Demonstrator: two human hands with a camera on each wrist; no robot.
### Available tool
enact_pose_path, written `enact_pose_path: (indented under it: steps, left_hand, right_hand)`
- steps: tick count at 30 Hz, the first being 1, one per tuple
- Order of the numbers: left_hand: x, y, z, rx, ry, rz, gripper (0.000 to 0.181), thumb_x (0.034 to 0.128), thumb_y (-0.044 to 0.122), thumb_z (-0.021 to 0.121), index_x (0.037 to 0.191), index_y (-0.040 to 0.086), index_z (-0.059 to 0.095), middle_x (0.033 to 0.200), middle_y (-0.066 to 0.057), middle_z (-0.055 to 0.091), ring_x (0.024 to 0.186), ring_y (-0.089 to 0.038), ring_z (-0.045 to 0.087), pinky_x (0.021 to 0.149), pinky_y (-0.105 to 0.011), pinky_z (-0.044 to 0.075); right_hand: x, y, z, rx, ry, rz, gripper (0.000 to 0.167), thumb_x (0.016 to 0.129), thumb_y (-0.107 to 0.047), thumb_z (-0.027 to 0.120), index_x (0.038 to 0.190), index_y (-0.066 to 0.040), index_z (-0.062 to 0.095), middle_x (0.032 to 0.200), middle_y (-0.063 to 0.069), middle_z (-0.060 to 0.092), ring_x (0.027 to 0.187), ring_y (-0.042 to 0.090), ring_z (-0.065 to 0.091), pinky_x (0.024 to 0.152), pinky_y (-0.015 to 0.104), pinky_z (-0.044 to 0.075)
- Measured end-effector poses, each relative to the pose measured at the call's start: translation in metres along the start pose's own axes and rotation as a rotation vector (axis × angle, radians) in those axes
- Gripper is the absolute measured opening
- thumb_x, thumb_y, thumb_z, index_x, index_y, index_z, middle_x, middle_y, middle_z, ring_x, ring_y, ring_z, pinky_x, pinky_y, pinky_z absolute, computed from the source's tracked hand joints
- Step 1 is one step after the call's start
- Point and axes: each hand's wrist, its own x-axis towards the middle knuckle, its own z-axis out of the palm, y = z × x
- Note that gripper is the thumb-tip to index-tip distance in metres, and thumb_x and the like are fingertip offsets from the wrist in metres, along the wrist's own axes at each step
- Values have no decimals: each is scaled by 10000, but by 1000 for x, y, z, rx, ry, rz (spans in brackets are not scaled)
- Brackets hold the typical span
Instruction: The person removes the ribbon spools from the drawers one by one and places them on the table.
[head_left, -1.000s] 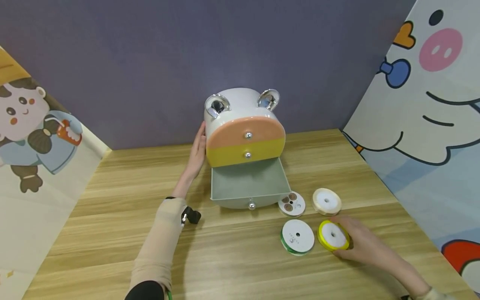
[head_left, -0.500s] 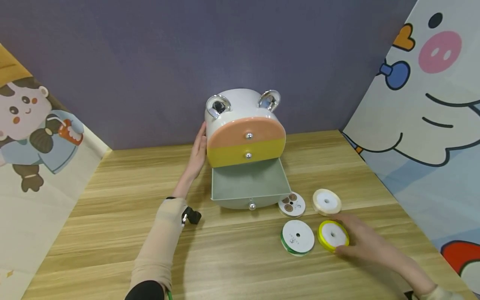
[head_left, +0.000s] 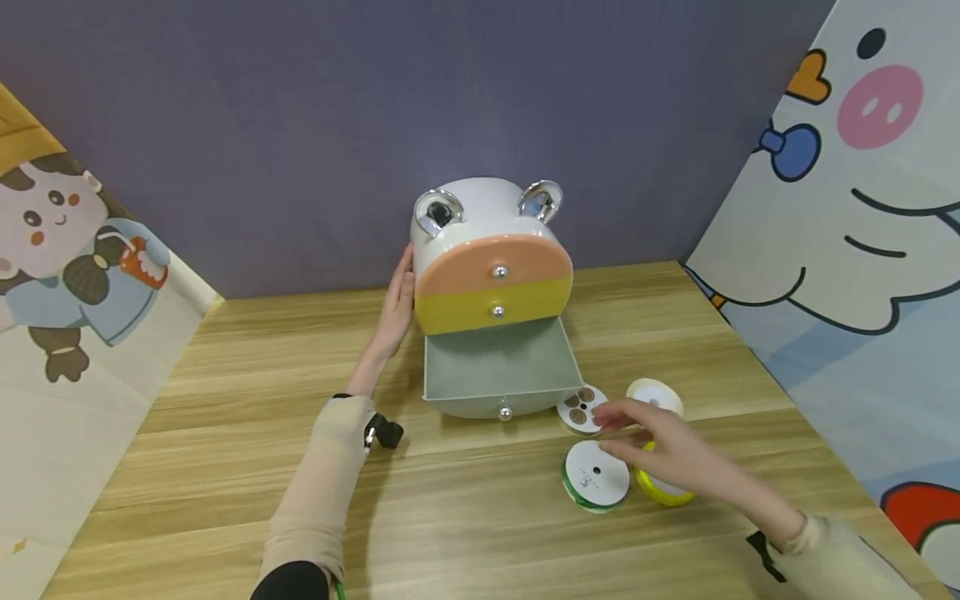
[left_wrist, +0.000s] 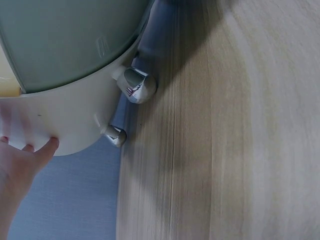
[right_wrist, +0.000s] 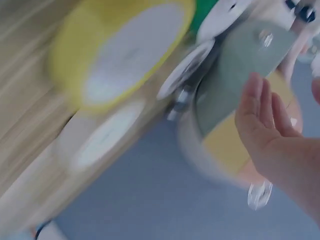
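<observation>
A white cabinet (head_left: 480, 204) with silver ring ears has an orange drawer and a yellow drawer pushed in; its grey-green bottom drawer (head_left: 498, 362) is pulled out and holds nothing. My left hand (head_left: 392, 317) rests with straight fingers against the cabinet's left side. Above the ribbon spools hovers my right hand (head_left: 667, 442), fingers loosely bent with nothing between them. Under it lie a yellow ribbon spool (head_left: 666, 493) and a cream ribbon spool (head_left: 654, 392), both partly hidden. To its left are a green ribbon spool (head_left: 596, 475) and a spool with brown dots (head_left: 579, 408).
The wooden table (head_left: 225, 433) backs onto a dark blue-grey wall (head_left: 300, 150). Cartoon-printed panels (head_left: 832, 208) stand at both sides. The pulled-out drawer's front corner overhangs the brown-dotted spool.
My right hand has let go of the yellow ribbon spool and moved left and up over the spools. The left hand has stayed on the cabinet.
</observation>
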Motion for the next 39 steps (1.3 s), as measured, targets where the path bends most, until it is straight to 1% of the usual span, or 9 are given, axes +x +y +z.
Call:
enact_pose_path:
  steps: [3,7,10,12,18,23,28,33,39]
  left_hand:
    - [0,0,0,-4,-3,5,518,1095,141,259,1600,101,150,1685,-83,130,1566,-249,100,1286,-439,104]
    - [0,-1,-1,-6,-3,8,518,1097,146,263,1600,102,150,1686,-82,125,1567,-250,94,1286,-449,103]
    - [1,-1,-1,-3,-1,10,516,1097,146,265,1599,96,154,1686,-82,128,1567,-249,97,1287,-443,103]
    - [1,-2,-1,-3,0,10,516,1096,146,265,1598,91,154,1686,-82,128,1567,-247,96,1288,-436,101]
    - [1,-2,-1,13,3,9,518,1096,146,267,1596,82,153,1687,-83,121,1568,-247,86,1289,-431,91]
    - [1,-3,-1,22,12,18,517,1094,140,275,1592,66,161,1683,-100,131,1567,-262,92,1289,-430,90]
    - [1,-5,-1,9,8,9,519,1094,143,282,1594,80,163,1684,-91,128,1567,-259,94,1288,-434,94]
    - [1,-6,-1,9,-2,-6,521,1095,152,280,1600,109,158,1687,-71,125,1567,-240,95,1287,-435,100]
    - [1,-5,-1,12,-2,-6,520,1094,140,276,1598,97,156,1687,-81,121,1567,-252,95,1287,-437,99]
  right_hand:
    - [16,-6,14,185,-112,61,280,996,-174,603,1248,-53,598,1171,172,665,1008,27,629,809,235,576]
    - [35,-13,32,400,-260,185,374,1037,-232,529,1312,23,533,1235,276,622,1055,121,660,849,267,583]
    - [46,-16,46,531,-326,288,461,1045,-275,507,1346,73,490,1270,293,609,1065,183,674,857,289,588]
    - [52,-18,55,582,-344,339,487,1045,-295,505,1350,84,486,1283,284,610,1062,175,671,861,285,585]
    - [67,-17,76,655,-331,446,501,1031,-317,520,1325,89,519,1254,249,633,987,117,676,862,271,587]
    - [78,-18,86,734,-292,530,500,1030,-280,498,1334,117,496,1225,218,664,912,72,685,827,247,584]
    - [84,-17,91,789,-262,576,486,1026,-243,484,1339,129,476,1170,160,692,881,66,677,809,229,574]
    - [90,-12,93,819,-228,622,454,1041,-256,465,1297,115,515,1080,81,708,842,66,669,780,221,573]
    - [95,-9,93,843,-220,615,433,1048,-241,456,1264,124,543,1018,43,725,820,56,670,760,209,567]
